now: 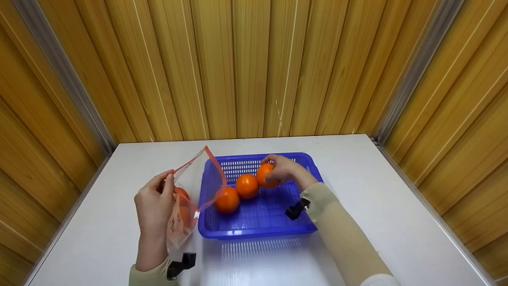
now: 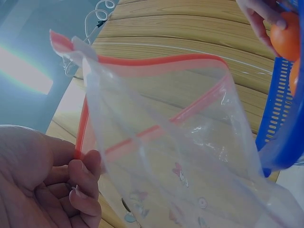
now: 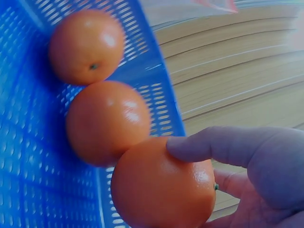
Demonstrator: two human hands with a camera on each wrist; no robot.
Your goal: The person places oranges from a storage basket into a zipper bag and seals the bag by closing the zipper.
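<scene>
My left hand (image 1: 154,202) pinches the red-edged rim of a clear plastic zip bag (image 2: 180,137) between thumb and fingers. The bag's mouth gapes toward the basket, and orange fruit (image 1: 184,214) shows through its wall low down. My right hand (image 1: 283,170) grips an orange (image 3: 164,185) at the back of the blue basket (image 1: 258,230), thumb on one side and fingers round the other. Beside it sit a middle orange (image 1: 247,186) and a left orange (image 1: 227,200), in a slanting row. The bag's red edge overlaps the left orange in the head view.
The basket stands on a white table (image 1: 99,198) with wood-patterned panels (image 1: 250,71) behind and at both sides. A black wrist mount (image 1: 181,266) sits on the left wrist, another mount (image 1: 297,209) on the right. A white cable (image 2: 90,23) shows in the left wrist view.
</scene>
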